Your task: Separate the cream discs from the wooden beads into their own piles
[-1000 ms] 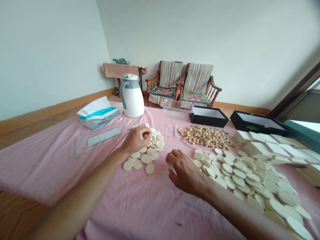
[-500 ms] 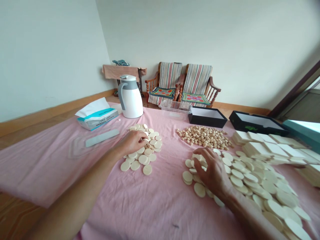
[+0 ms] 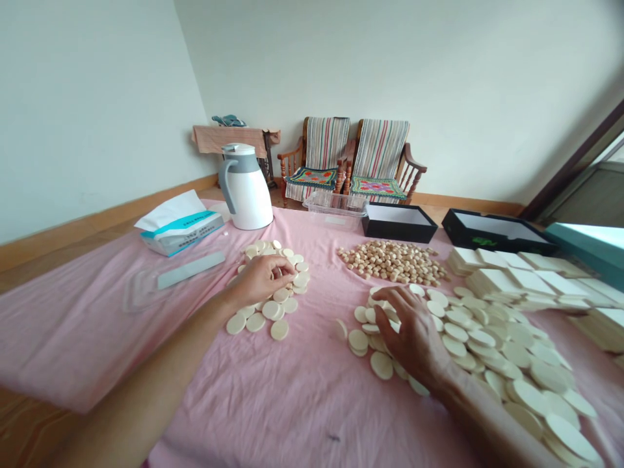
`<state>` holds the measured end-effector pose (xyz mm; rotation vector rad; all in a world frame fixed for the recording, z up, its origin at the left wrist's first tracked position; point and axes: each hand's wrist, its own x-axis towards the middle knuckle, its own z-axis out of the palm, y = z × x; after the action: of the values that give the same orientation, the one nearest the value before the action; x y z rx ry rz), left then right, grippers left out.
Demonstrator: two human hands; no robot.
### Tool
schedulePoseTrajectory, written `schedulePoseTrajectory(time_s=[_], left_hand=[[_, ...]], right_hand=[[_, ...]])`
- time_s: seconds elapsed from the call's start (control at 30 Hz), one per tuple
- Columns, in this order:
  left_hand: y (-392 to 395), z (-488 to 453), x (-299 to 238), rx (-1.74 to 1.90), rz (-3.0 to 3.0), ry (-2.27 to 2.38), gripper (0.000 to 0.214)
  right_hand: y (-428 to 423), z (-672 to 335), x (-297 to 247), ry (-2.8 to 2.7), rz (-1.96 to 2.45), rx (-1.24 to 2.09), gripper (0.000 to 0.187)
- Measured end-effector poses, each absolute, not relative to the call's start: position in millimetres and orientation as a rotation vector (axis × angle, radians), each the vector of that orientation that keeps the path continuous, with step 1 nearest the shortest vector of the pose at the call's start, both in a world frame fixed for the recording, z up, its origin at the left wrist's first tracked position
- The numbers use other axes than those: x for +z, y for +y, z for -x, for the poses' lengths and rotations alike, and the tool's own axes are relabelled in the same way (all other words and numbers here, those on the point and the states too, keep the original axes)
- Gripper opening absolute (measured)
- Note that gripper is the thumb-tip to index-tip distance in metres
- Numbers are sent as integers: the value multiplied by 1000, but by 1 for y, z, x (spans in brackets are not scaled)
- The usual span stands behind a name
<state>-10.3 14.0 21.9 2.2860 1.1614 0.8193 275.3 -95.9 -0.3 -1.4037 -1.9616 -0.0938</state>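
Observation:
Two piles of cream round discs lie on a pink cloth [image 3: 273, 403]. My left hand [image 3: 260, 279] rests curled on the smaller pile [image 3: 270, 311], its fingertips among the discs. Whether it holds any is hidden. My right hand [image 3: 409, 331] is spread over the left edge of the larger pile [image 3: 492, 351], fingers on several discs, with the discs under the palm hidden. Between the hands, behind them, lies a heap of small round beige pellets [image 3: 392, 262]. Neither hand touches it.
Stacks of cream rectangular slabs [image 3: 511, 279] stand at the right. Two black open boxes [image 3: 398, 222] [image 3: 497, 233], a clear plastic tray [image 3: 334, 211], a white jug [image 3: 246, 188], a tissue pack [image 3: 179, 224] and a pale strip [image 3: 191, 270] stand on the cloth.
My right hand has moved right from the cloth onto the larger pile's left edge, where discs now lie spread. My left hand shifted slightly over the smaller pile. The view turned slightly.

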Motion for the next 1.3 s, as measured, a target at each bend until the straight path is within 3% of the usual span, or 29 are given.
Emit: schedulePoseTrajectory(time_s=[0.4, 0.87, 1.03, 1.13, 1.3], left_hand=[[11, 13, 22, 595, -2439, 1275, 8], [38, -54, 32, 605, -2443, 1214, 13], [58, -92, 28, 803, -2435, 1238, 19], [56, -88, 30, 846, -2441, 1267, 24], [32, -43, 39, 606, -2464, 1307, 16]], right_hand=[[-97, -273, 1, -1978, 1406, -31, 12], [-102, -272, 5, -1971, 1402, 45, 13], [-104, -272, 7, -1984, 1413, 53, 12], [-105, -272, 8, -1984, 1418, 57, 12], [-106, -272, 7, -1997, 1401, 90, 11]])
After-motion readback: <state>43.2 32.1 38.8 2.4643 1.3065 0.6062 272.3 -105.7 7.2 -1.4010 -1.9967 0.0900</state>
